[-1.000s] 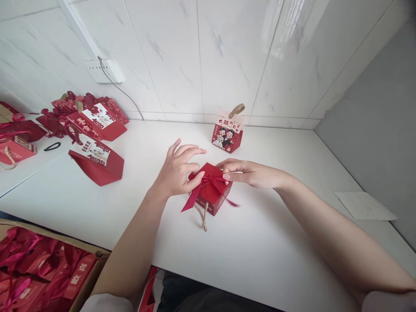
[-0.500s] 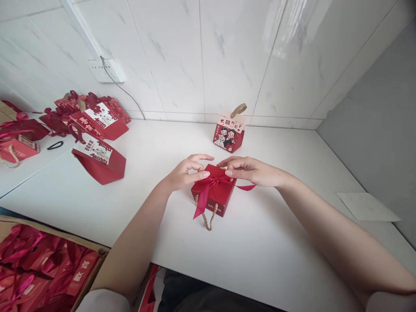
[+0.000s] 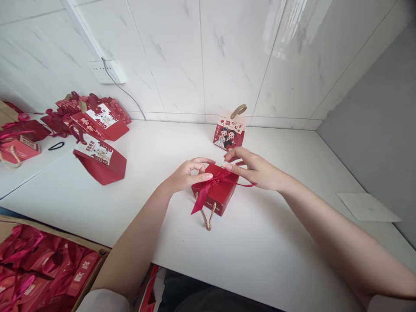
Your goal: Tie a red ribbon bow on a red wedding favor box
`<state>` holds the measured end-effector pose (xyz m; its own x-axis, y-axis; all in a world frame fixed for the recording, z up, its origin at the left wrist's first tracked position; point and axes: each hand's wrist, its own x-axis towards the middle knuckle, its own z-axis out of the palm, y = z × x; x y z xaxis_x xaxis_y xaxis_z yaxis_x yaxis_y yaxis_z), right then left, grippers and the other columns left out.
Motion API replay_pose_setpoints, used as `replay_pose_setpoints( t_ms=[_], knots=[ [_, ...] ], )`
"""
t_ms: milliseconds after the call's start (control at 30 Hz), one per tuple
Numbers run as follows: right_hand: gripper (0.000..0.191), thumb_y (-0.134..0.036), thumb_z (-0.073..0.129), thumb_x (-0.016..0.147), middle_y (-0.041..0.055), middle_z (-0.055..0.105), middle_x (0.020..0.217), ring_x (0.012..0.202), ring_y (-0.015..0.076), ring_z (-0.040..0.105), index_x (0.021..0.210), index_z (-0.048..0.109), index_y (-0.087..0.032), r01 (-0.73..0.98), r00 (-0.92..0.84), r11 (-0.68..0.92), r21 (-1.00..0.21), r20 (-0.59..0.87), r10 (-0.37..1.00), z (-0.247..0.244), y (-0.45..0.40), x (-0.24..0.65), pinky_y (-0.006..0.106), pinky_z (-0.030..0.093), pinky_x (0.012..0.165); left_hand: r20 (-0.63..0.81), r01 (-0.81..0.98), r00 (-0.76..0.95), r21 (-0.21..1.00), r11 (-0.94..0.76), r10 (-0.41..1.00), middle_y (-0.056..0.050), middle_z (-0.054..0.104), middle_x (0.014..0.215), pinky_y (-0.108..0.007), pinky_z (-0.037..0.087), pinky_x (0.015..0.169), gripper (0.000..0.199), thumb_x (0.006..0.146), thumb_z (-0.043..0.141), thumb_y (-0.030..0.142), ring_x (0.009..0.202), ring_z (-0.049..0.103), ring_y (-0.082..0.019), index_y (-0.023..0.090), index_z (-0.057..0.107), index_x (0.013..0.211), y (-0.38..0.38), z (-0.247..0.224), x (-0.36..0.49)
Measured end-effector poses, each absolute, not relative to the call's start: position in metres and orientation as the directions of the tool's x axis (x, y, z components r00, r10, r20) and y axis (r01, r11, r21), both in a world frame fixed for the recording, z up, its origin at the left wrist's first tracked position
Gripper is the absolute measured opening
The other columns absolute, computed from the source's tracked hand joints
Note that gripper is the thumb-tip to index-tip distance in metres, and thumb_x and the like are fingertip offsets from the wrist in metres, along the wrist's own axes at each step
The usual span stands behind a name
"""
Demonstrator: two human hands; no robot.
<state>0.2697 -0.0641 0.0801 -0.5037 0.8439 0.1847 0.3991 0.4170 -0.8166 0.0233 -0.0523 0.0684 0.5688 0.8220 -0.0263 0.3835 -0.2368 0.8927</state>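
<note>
A red gift box [image 3: 224, 195] with a magenta ribbon [image 3: 203, 197] tied over its top lies on the white table. One ribbon tail hangs over the near side and another stretches to the right. A twisted gold cord handle [image 3: 209, 223] loops from the near end. My left hand [image 3: 186, 175] is at the box's far left, its thumb and bent fingers closed at the ribbon bow, the index finger stretched out. Over the far right corner my right hand [image 3: 255, 169] has its fingers apart, the thumb close to the ribbon; whether it touches is unclear.
A small couple-print box [image 3: 227, 134] stands behind by the wall. Several red boxes [image 3: 104, 160] sit at the left, near a black band [image 3: 56, 146]. A carton [image 3: 105, 251] of ribboned red boxes is at lower left. White paper [image 3: 367, 207] lies right.
My right hand has lifted slightly and its fingers have spread away from the ribbon. My left hand has shifted slightly right. The near ribbon tail has swung a little left.
</note>
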Motion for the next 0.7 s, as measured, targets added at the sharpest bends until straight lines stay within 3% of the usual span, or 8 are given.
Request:
replay_pose_setpoints(
  t_ms=[67, 167, 300, 400, 700],
  knots=[
    [0.031, -0.052, 0.05, 0.092, 0.006, 0.062, 0.104, 0.09, 0.0205, 0.061, 0.098, 0.053, -0.022, 0.52, -0.436, 0.428, -0.739, 0.201, 0.877, 0.09, -0.076, 0.268, 0.032, 0.048, 0.073, -0.004, 0.404, 0.556, 0.875, -0.266, 0.831, -0.007, 0.051, 0.135, -0.042, 0.043, 0.099, 0.042, 0.079, 0.063, 0.045, 0.113, 0.058, -0.026, 0.016, 0.042, 0.057, -0.055, 0.068, 0.027],
    [0.031, -0.053, 0.056, 0.088, 0.0036, 0.064, 0.085, 0.072, 0.0186, 0.059, 0.088, 0.054, -0.022, 0.647, -0.541, 0.487, -0.587, 0.097, 0.835, 0.102, -0.094, 0.265, 0.029, 0.043, 0.062, 0.043, 0.439, 0.561, 0.831, -0.342, 0.826, -0.006, 0.054, 0.131, -0.042, 0.042, 0.1, 0.039, 0.079, 0.063, 0.041, 0.117, 0.055, -0.027, 0.017, 0.04, 0.057, -0.06, 0.07, 0.031],
    [0.017, -0.036, 0.056, 0.09, 0.0023, 0.062, 0.076, 0.061, 0.0156, 0.054, 0.081, 0.054, -0.021, 0.728, -0.573, 0.552, -0.406, 0.083, 0.816, 0.105, -0.103, 0.262, 0.027, 0.034, 0.054, 0.107, 0.482, 0.551, 0.769, -0.42, 0.828, -0.006, 0.055, 0.131, -0.046, 0.038, 0.106, 0.014, 0.079, 0.062, 0.03, 0.126, 0.048, -0.027, 0.02, 0.053, 0.073, -0.065, 0.075, 0.034],
    [0.017, -0.024, 0.047, 0.094, 0.0018, 0.06, 0.073, 0.058, 0.014, 0.051, 0.08, 0.055, -0.021, 0.726, -0.591, 0.594, -0.348, 0.127, 0.797, 0.102, -0.102, 0.261, 0.027, 0.031, 0.052, 0.145, 0.501, 0.549, 0.731, -0.463, 0.823, -0.006, 0.054, 0.134, -0.046, 0.036, 0.107, 0.006, 0.079, 0.06, 0.026, 0.128, 0.046, -0.027, 0.021, 0.06, 0.082, -0.066, 0.075, 0.035],
    [0.019, -0.012, 0.048, 0.092, 0.0004, 0.055, 0.07, 0.055, 0.0124, 0.041, 0.075, 0.046, -0.019, 0.594, -0.758, 0.773, -0.223, 0.168, 0.631, 0.108, -0.109, 0.256, 0.027, 0.028, 0.053, 0.187, 0.54, 0.504, 0.693, -0.477, 0.843, -0.004, 0.057, 0.129, -0.04, 0.043, 0.103, 0.003, 0.076, 0.058, 0.023, 0.121, 0.052, -0.025, 0.021, 0.06, 0.076, -0.069, 0.068, 0.042]
  ],
)
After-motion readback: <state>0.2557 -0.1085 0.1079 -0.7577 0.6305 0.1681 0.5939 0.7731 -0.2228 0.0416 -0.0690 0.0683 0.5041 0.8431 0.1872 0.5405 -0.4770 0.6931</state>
